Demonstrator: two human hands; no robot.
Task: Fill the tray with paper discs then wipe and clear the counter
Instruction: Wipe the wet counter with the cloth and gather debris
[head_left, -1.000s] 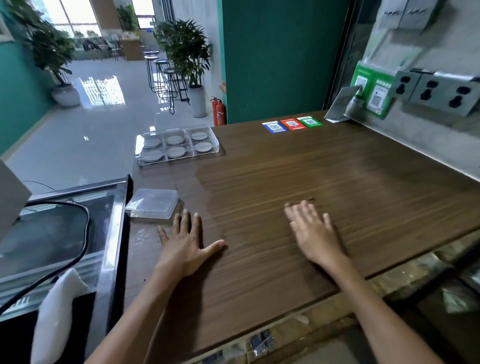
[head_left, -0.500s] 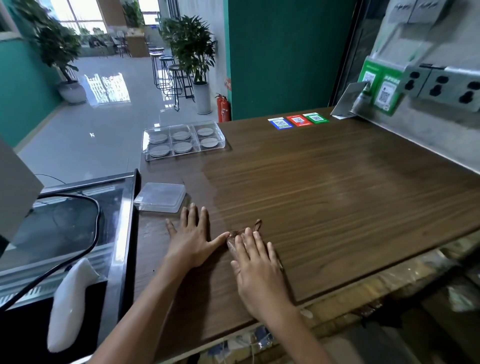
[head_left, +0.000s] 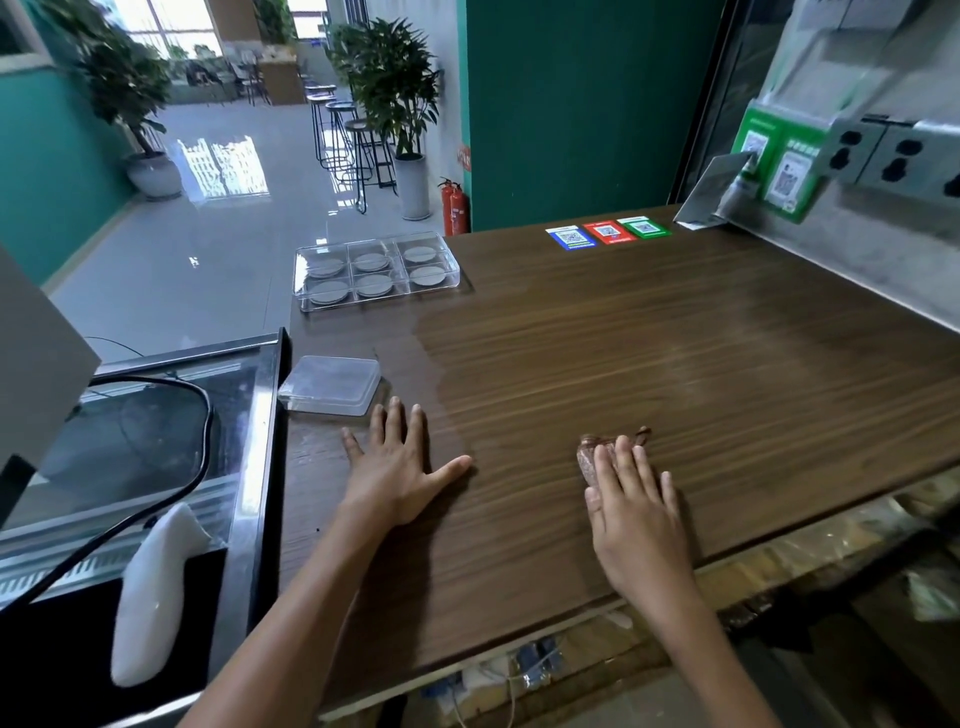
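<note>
Near edge of the surface (head_left: 649, 364): right hand (head_left: 636, 512) pressed flat on a brownish cloth (head_left: 597, 457), left hand (head_left: 397, 462) spread open, holding nothing. The clear lid (head_left: 332, 384) sits just beyond it. A wide swipe could knock that lid off the left edge. Tray (head_left: 374, 270), all six slots filled with paper discs (head_left: 371, 261), sits at the far left corner. Cloth is mostly hidden.

A café or shop: payment QR stickers (head_left: 607, 232) on a wooden counter (head_left: 649, 364), bar stools (head_left: 343, 124) beyond.
</note>
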